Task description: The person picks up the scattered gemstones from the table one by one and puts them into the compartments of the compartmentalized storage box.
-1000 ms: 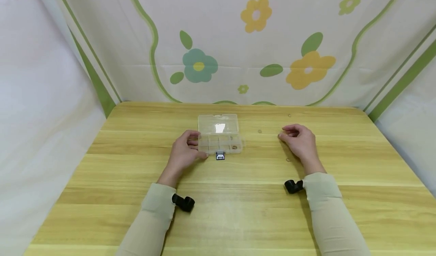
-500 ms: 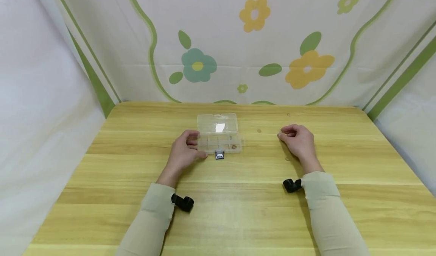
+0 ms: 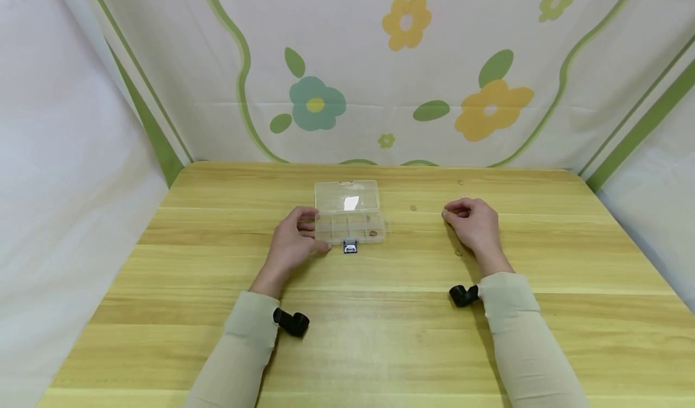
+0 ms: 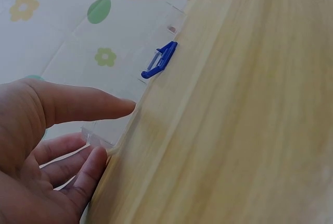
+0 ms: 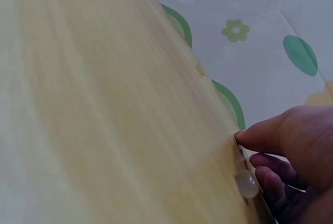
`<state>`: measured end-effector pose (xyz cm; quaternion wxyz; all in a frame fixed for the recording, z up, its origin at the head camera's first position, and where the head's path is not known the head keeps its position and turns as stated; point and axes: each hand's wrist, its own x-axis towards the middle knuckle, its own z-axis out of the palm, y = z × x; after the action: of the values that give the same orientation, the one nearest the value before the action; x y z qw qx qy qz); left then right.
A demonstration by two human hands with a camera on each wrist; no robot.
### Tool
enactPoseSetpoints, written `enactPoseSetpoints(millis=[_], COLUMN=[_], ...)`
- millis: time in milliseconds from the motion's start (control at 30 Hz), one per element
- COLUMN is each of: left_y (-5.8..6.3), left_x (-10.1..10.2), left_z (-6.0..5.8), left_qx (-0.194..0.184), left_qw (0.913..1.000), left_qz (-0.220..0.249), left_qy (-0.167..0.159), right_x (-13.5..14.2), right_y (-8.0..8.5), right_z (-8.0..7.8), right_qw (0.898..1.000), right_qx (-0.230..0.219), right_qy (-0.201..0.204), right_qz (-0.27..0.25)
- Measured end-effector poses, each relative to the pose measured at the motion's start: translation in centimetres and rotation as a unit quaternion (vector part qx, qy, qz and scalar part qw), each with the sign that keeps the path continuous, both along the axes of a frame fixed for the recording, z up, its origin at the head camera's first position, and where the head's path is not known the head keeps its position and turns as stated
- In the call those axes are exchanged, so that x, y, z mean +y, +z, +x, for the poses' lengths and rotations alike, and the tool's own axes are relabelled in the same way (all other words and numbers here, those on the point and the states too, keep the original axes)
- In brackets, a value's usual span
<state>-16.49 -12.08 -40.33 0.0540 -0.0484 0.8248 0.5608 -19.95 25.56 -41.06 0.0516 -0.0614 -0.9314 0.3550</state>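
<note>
A clear compartment box (image 3: 339, 227) stands on the table with its lid (image 3: 331, 197) laid back. A blue latch (image 4: 160, 60) is at its front. My left hand (image 3: 295, 239) holds the box's left end, thumb at the front corner and fingers along the side. A small brownish piece (image 3: 373, 233) lies in a right-hand compartment. My right hand (image 3: 475, 230) is low at the tabletop, thumb and forefinger pinched together on a tiny piece almost hidden by the fingertips. Closer to me than those fingertips lies a clear round piece (image 5: 246, 183).
More small pieces lie on the wooden table (image 3: 380, 335): one (image 3: 413, 207) between box and right hand, another (image 3: 460, 182) near the far edge. A white flowered cloth (image 3: 358, 52) hangs behind the table. Black wrist cameras (image 3: 293, 323) sit at both cuffs.
The right hand has shifted slightly left and its thumb and forefinger have drawn closer together. The left hand and the box have stayed in place.
</note>
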Motion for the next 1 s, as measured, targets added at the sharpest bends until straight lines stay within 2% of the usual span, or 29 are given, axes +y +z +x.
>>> enactPoseSetpoints(millis=[133, 367, 567, 767, 1000], left_y=[0.0, 0.0, 0.0, 0.0, 0.1], left_x=[0.0, -0.1, -0.1, 0.0, -0.1], left_z=[0.0, 0.1, 0.1, 0.1, 0.0], left_qx=[0.001, -0.002, 0.003, 0.004, -0.001], left_qw=[1.0, 1.0, 0.9999, 0.9998, 0.9999], left_qz=[-0.001, -0.003, -0.012, -0.017, -0.011], left_qy=[0.0, 0.002, -0.005, -0.004, -0.002], right_x=[-0.1, -0.7, -2.0, -3.7, -6.8], right_y=[0.0, 0.5, 1.5, 2.0, 1.5], right_z=[-0.1, -0.2, 0.2, 0.3, 0.9], right_qw=[1.0, 0.999, 0.996, 0.993, 0.988], right_qx=[-0.004, -0.019, -0.025, -0.026, 0.015], right_qy=[-0.006, -0.017, -0.004, 0.023, 0.09], right_qz=[-0.004, -0.042, -0.089, -0.115, -0.128])
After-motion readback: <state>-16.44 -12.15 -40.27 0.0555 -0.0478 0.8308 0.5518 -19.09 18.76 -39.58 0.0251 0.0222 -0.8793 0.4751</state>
